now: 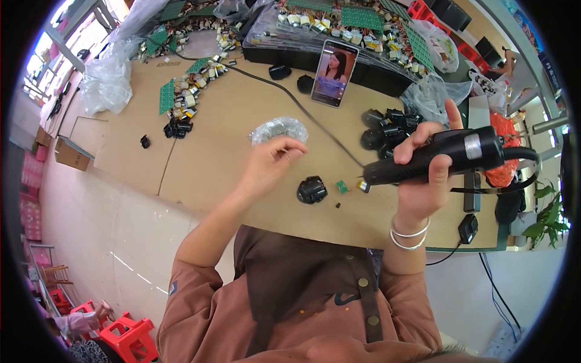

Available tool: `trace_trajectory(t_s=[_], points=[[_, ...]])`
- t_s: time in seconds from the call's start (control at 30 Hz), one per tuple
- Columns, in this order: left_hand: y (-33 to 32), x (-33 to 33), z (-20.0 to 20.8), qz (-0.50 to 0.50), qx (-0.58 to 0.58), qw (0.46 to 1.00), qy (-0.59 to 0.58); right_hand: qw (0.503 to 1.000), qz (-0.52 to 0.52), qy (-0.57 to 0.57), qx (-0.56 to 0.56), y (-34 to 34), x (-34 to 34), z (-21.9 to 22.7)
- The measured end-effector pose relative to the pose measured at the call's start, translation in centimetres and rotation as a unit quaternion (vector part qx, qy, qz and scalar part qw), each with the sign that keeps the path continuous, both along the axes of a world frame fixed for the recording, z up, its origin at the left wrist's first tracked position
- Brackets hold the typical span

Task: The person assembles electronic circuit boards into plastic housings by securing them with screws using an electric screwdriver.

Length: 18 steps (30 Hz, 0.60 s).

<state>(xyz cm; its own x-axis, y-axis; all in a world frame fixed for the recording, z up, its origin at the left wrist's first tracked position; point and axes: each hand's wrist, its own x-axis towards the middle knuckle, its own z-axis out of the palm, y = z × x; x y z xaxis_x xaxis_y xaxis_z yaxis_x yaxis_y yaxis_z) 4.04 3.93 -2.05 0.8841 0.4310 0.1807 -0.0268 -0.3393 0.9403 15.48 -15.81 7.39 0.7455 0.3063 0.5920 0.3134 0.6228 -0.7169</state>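
The right hand [422, 195], right of centre in the frame, has its fingers and thumb wrapped around a black, smooth, cylindrical handheld power tool [469, 162] with a silvery band near its rear end; a thick black cord loops from that end at the far right. The left hand [270, 163], at the centre, has thumb and fingertips drawn together beside a crinkled clear plastic bag [279, 128]; whether a small piece is pinched between them cannot be told.

Below and right of the left hand lies a rounded, moulded black plastic housing [312, 190]. Right of it, below the tool's nose, are a small flat green circuit board [342, 186] and a little boxy component [363, 186] in white and yellow. All rest on the matte tan cardboard tabletop [212, 151].

A glossy smartphone [334, 74] stands tilted back at upper centre, before a stack of clear plastic trays [272, 37] heaped with wired green boards. Glossy black curved parts [387, 130] cluster above the tool, while a translucent, wrinkled plastic bag [106, 85] slumps at upper left.
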Motion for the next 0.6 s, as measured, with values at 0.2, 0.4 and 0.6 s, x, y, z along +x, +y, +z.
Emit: trace_trajectory(t_s=[0.2,0.4,0.6], points=[[-3.2,-0.8,-1.8,-0.137,-0.386,0.912,0.025,0.999,0.023,0.001,0.041,1.7,-2.0,-0.8],[-4.2,-1.2,-1.7,-0.148,-0.405,0.902,0.033,0.999,0.023,0.015,0.024,1.7,-2.3,-1.4],[-4.7,-1.1,-1.7,-0.127,-0.373,0.919,0.024,0.995,0.045,0.038,0.086,1.5,-2.1,-1.6]])
